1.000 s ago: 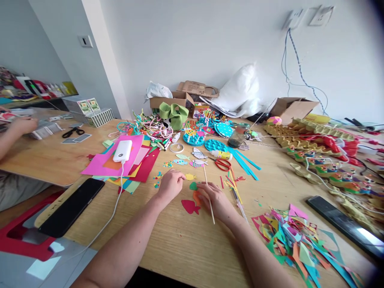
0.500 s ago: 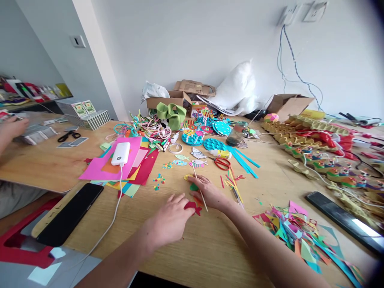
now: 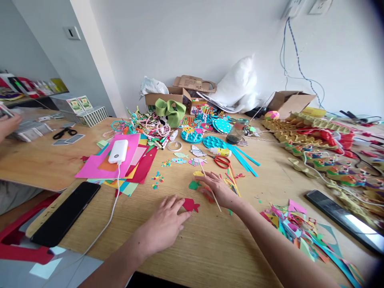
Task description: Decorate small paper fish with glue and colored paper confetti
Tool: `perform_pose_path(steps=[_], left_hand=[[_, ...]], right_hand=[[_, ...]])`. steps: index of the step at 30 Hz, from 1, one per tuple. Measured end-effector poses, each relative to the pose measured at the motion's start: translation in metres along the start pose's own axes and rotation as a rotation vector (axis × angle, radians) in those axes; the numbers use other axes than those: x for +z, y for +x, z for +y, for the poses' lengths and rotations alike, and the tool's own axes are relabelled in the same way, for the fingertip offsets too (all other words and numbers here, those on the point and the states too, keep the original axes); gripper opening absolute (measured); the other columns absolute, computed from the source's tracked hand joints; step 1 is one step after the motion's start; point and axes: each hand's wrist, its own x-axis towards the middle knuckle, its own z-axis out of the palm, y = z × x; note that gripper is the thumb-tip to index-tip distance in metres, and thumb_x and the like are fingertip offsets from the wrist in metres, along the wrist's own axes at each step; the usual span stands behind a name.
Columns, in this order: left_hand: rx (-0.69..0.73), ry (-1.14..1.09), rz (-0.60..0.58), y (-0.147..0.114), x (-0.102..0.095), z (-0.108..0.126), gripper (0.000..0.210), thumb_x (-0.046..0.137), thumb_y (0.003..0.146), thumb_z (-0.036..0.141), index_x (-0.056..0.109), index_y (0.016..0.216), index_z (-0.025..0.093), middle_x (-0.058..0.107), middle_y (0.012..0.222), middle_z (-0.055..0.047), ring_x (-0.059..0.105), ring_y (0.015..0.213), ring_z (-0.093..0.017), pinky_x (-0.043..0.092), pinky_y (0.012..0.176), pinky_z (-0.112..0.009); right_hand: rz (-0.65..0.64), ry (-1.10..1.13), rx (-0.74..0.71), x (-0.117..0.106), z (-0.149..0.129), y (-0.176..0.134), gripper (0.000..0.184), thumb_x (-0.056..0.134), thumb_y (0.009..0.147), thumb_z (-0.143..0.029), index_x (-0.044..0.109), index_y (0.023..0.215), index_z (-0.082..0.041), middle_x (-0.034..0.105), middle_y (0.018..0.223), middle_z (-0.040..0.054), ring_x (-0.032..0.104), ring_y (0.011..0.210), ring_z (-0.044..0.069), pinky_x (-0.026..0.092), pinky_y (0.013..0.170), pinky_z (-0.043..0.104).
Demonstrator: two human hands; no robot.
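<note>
My left hand (image 3: 163, 222) lies palm down on the table, fingers spread, with the fingertips by a red paper fish (image 3: 191, 205). A thin white stick (image 3: 215, 197) is tucked in the fingers of my right hand (image 3: 220, 190) and slants across it. Beneath and beside that hand are a green paper fish (image 3: 194, 185), a yellow paper fish (image 3: 198, 173) and an orange paper piece (image 3: 207, 195), partly covered. Decorated paper fish (image 3: 179, 161) lie farther back, near red-handled scissors (image 3: 222, 161) and a glue bottle (image 3: 221, 152).
Coloured paper sheets (image 3: 105, 172) carry a white power bank (image 3: 118, 151), its cable running past a black phone (image 3: 66, 214). Paper scraps (image 3: 295, 228) and another phone (image 3: 342, 218) lie right, near egg cartons (image 3: 300, 136). Another person's hand (image 3: 9, 122) holds cards at far left.
My right hand has moved right with the stick, uncovering the green and yellow fish. My left hand has drawn slightly left, showing more of the red fish.
</note>
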Motion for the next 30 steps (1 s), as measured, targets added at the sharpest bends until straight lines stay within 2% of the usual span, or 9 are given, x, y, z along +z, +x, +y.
perform_pose_path(steps=[3,5,12,16,20,25,30], left_hand=[[-0.007,0.015,0.016,0.000,0.001,-0.002,0.041,0.055,0.092,0.024,0.057,0.133,0.030,0.047,0.147,-0.010,0.039,0.137,-0.033,0.033,0.112,-0.052],[-0.009,0.025,0.024,0.000,0.000,-0.004,0.041,0.055,0.092,0.025,0.058,0.132,0.030,0.048,0.146,-0.009,0.039,0.137,-0.032,0.033,0.113,-0.051],[-0.022,0.061,0.015,0.005,-0.002,-0.005,0.039,0.054,0.093,0.027,0.058,0.132,0.027,0.048,0.146,-0.010,0.036,0.139,-0.035,0.032,0.113,-0.054],[-0.030,0.059,0.029,0.008,-0.001,-0.003,0.038,0.056,0.093,0.027,0.059,0.131,0.027,0.048,0.147,-0.011,0.036,0.139,-0.034,0.033,0.112,-0.054],[-0.049,0.055,0.042,0.011,-0.003,-0.004,0.038,0.057,0.093,0.028,0.059,0.131,0.028,0.049,0.146,-0.010,0.037,0.139,-0.035,0.032,0.112,-0.054],[-0.103,0.076,0.050,0.019,-0.004,-0.011,0.039,0.058,0.092,0.028,0.060,0.131,0.027,0.051,0.144,-0.011,0.037,0.139,-0.037,0.032,0.111,-0.058],[-0.117,0.123,0.083,0.028,-0.001,-0.019,0.039,0.055,0.094,0.031,0.059,0.132,0.025,0.051,0.144,-0.012,0.038,0.138,-0.037,0.030,0.111,-0.058]], right_hand=[[-0.026,0.049,-0.093,0.004,-0.011,0.000,0.035,0.056,0.093,-0.023,0.060,0.127,-0.024,0.067,0.124,0.0121,0.049,0.131,0.028,0.040,0.108,0.054],[-0.014,0.054,-0.095,0.006,-0.012,-0.001,0.031,0.055,0.093,-0.021,0.063,0.123,-0.023,0.068,0.119,0.0121,0.052,0.128,0.028,0.043,0.105,0.052],[0.123,-0.042,0.105,-0.001,0.010,-0.007,0.028,0.048,0.096,-0.022,0.066,0.117,-0.022,0.067,0.117,0.0129,0.057,0.121,0.029,0.050,0.095,0.048],[0.180,0.001,0.097,-0.005,0.010,-0.011,0.029,0.045,0.095,-0.018,0.067,0.114,-0.022,0.068,0.111,0.0136,0.061,0.116,0.027,0.052,0.091,0.044],[0.131,0.036,0.041,-0.002,0.005,-0.013,0.034,0.043,0.094,-0.013,0.066,0.117,-0.022,0.067,0.116,0.0135,0.060,0.117,0.025,0.051,0.094,0.043],[0.046,0.015,0.060,0.001,0.004,-0.010,0.039,0.046,0.092,-0.012,0.064,0.125,-0.024,0.067,0.120,0.0118,0.054,0.124,0.027,0.048,0.098,0.048],[0.046,-0.031,0.098,0.000,0.006,-0.007,0.038,0.041,0.096,-0.015,0.063,0.125,-0.027,0.070,0.117,0.0091,0.054,0.125,0.028,0.047,0.099,0.050]])
